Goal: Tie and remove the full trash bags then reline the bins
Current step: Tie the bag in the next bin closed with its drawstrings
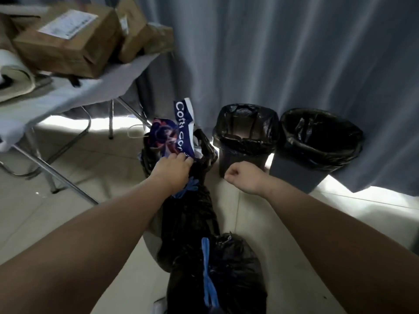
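A full black trash bag (199, 152) stands on the floor with a blue paper bag (179, 128) sticking out of its top. My left hand (173, 169) reaches over that bag's mouth, fingers on the lower edge of the paper bag. My right hand (243, 177) hovers to the right, curled into a fist with nothing seen in it. Two tied black bags with blue drawstrings lie nearer me: one (192, 218) under my left wrist, one (226, 275) at the bottom. Two bins lined with black bags stand by the curtain, a round one (246, 141) and a square one (317, 150).
A folding table (68, 96) with a pale cloth holds cardboard boxes (68, 41) at the upper left; its metal legs (68, 182) slant across the floor beside the bags. A grey curtain (294, 53) hangs behind the bins. Pale tile floor lies on both sides.
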A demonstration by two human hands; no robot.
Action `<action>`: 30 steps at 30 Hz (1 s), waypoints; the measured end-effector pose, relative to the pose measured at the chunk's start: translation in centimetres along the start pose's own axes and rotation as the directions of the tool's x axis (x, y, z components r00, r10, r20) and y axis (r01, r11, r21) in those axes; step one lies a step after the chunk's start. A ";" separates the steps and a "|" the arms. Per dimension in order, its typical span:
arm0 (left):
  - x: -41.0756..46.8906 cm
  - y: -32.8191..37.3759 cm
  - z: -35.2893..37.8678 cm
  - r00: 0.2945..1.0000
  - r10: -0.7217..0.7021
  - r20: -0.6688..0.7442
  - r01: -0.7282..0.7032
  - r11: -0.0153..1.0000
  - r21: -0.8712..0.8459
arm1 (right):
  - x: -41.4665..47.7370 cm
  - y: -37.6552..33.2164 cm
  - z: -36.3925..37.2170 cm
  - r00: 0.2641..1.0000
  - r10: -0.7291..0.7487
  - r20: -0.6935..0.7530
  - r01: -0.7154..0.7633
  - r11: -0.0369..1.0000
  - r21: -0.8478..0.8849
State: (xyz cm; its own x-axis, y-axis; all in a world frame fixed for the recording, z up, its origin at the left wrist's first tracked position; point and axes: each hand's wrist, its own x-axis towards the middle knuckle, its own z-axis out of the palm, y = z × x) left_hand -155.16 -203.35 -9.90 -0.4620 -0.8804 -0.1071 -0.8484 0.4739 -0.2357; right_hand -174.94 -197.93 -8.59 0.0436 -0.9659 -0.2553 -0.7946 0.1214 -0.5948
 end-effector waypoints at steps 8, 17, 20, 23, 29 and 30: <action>0.6 -4.9 7.1 0.991 -0.128 0.031 0.128 0.992 0.004 | 5.8 -1.2 5.1 0.991 0.132 -0.034 -0.112 0.935 0.338; -2.2 -7.6 7.9 0.987 0.084 -0.139 -0.072 0.994 0.085 | 9.9 -3.0 8.9 0.892 0.389 0.230 -0.381 0.374 0.845; -3.2 -8.3 6.1 0.940 0.205 -0.273 -0.160 0.970 0.181 | 8.7 -4.1 9.8 0.916 0.338 0.218 -0.304 0.228 0.925; -3.8 -8.7 3.0 0.866 0.290 -0.408 -0.199 0.948 0.249 | 7.4 -4.3 9.3 0.919 0.361 0.159 -0.193 0.059 0.979; -5.7 -8.0 -3.8 0.704 0.264 -0.659 -0.122 0.960 0.253 | 2.9 -6.9 3.6 0.925 0.379 -0.006 -0.008 0.034 0.999; -6.0 -7.5 -4.8 0.678 0.245 -0.693 -0.117 0.967 0.227 | 1.9 -7.1 2.3 0.927 0.374 -0.032 0.020 0.035 0.999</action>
State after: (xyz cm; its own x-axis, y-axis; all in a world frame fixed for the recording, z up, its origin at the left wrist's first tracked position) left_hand -147.25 -201.55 -2.89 -0.6999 -0.4687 0.5389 -0.7077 0.5570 -0.4347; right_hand -167.80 -200.12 -6.65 -0.2763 -0.8571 -0.4347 0.5778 0.2133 -0.7878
